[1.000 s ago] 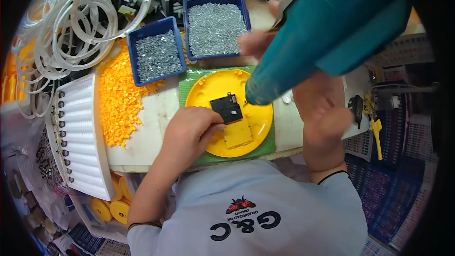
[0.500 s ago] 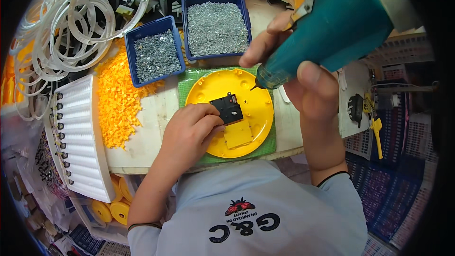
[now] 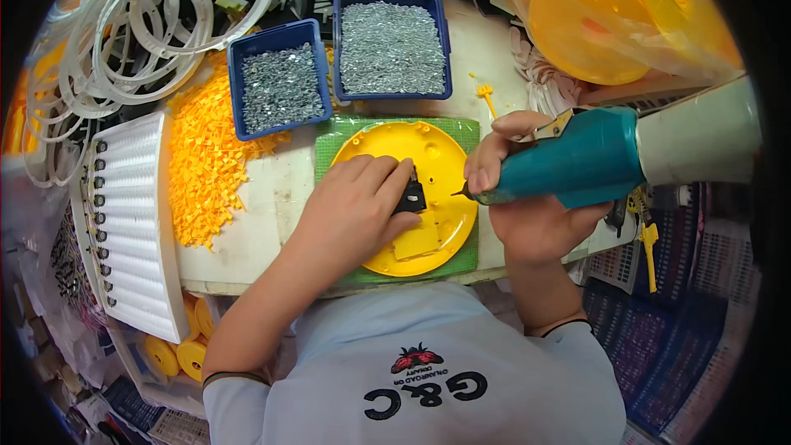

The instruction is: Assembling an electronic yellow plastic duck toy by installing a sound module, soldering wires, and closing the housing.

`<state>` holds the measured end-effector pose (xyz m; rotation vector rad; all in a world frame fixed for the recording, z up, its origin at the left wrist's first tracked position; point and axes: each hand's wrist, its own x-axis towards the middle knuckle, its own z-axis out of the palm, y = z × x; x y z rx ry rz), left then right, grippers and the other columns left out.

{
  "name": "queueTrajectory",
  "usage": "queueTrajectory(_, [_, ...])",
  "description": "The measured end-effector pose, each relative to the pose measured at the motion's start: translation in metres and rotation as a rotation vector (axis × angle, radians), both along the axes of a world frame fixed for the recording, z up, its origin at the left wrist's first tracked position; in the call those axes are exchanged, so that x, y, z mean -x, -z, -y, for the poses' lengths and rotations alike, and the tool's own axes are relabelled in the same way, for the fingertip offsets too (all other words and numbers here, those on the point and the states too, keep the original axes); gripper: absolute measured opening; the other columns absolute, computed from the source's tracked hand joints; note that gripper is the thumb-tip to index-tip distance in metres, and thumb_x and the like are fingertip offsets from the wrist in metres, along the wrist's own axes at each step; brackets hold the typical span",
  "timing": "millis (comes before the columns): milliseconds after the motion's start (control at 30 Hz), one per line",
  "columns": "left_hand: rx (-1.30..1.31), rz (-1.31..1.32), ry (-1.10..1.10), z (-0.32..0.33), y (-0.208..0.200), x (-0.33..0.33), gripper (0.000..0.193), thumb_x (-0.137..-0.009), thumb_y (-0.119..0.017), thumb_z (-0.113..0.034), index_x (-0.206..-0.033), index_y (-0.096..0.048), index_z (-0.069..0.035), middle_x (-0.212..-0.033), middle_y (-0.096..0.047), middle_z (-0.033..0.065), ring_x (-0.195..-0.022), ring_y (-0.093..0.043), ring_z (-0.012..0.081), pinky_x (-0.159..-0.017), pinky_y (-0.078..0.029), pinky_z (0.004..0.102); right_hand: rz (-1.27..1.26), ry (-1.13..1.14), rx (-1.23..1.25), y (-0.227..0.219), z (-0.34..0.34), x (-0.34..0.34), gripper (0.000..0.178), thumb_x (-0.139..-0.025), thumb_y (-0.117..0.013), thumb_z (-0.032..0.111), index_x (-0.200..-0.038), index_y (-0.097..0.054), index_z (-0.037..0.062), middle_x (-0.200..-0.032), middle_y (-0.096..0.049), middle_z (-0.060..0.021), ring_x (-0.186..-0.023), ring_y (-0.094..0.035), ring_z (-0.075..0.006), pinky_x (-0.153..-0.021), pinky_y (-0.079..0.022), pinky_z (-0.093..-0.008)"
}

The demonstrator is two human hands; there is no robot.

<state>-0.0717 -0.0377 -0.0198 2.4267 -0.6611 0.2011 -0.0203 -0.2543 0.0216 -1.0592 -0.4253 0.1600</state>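
My left hand [image 3: 353, 196] covers most of a small black boxy module [image 3: 414, 200], with thumb and fingers closed round its sides. The module lies on a round yellow plastic plate [image 3: 451, 218], above the plate's rectangular yellow panel. Under the plate is a green mat [image 3: 470, 133]. In my right hand [image 3: 535, 227] is a teal electric screwdriver [image 3: 581, 152], fingers wrapped round its body. It lies almost level, with its dark tip pointing left over the plate's right side, apart from the module.
Two blue bins, one smaller [image 3: 283, 86] and one larger [image 3: 391, 45], hold small metal screws behind the mat. Small yellow parts [image 3: 202, 177] are heaped at left beside a white foam tray [image 3: 136, 231]. White rings [image 3: 124, 41] hang far left; bagged yellow discs [image 3: 589, 25] are back right.
The screwdriver has swung from a steep slant to nearly level and come lower. My left hand has shifted right and up, covering more of the black module. The view has shifted slightly.
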Motion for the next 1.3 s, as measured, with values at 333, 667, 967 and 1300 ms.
queueTrajectory(333, [-0.093,0.022,-0.056,-0.008,-0.004,0.015,0.061,-0.081,-0.081,-0.029,-0.129,-0.063,0.003,-0.118,-0.065,0.0129,-0.105,-0.064,0.0289,-0.093,-0.052,0.0402,-0.055,-0.283,-0.097,-0.014,-0.008,0.012,0.078,-0.096,-0.047,0.063,-0.124,-0.058,-0.0085,-0.089,-0.065,-0.0165,-0.084,-0.062,-0.0234,-0.08,-0.05,-0.0334])
queueTrajectory(667, [0.008,-0.044,-0.015,-0.018,0.003,0.016,0.06,-0.085,-0.077,-0.026,-0.135,-0.06,0.003,-0.124,-0.064,0.0176,-0.116,-0.062,0.0363,-0.103,-0.049,0.0453,0.011,-0.216,0.2,-0.01,-0.025,0.022,0.066,-0.097,-0.047,0.063,-0.113,-0.063,0.0007,-0.081,-0.064,-0.0146,-0.073,-0.061,-0.027,-0.076,-0.049,-0.0412])
queueTrajectory(967, [0.047,-0.032,0.002,-0.018,0.01,0.016,0.057,-0.085,-0.079,-0.024,-0.132,-0.061,0.004,-0.12,-0.064,0.0151,-0.113,-0.062,0.0338,-0.098,-0.05,0.0439,0.061,-0.275,0.104,0.007,-0.028,0.029,0.073,-0.094,-0.049,0.068,-0.117,-0.062,0.0003,-0.081,-0.065,-0.0138,-0.074,-0.061,-0.0258,-0.076,-0.049,-0.0391])
queueTrajectory(1300, [0.059,-0.025,-0.059,-0.022,0.001,0.026,0.058,-0.082,-0.079,-0.023,-0.133,-0.062,0.0,-0.132,-0.064,0.0164,-0.12,-0.062,0.0382,-0.104,-0.05,0.0466,0.176,-0.262,-0.135,-0.011,-0.031,-0.005,0.085,-0.092,-0.045,0.066,-0.127,-0.058,-0.0105,-0.087,-0.067,-0.0164,-0.079,-0.063,-0.0229,-0.08,-0.05,-0.0341])
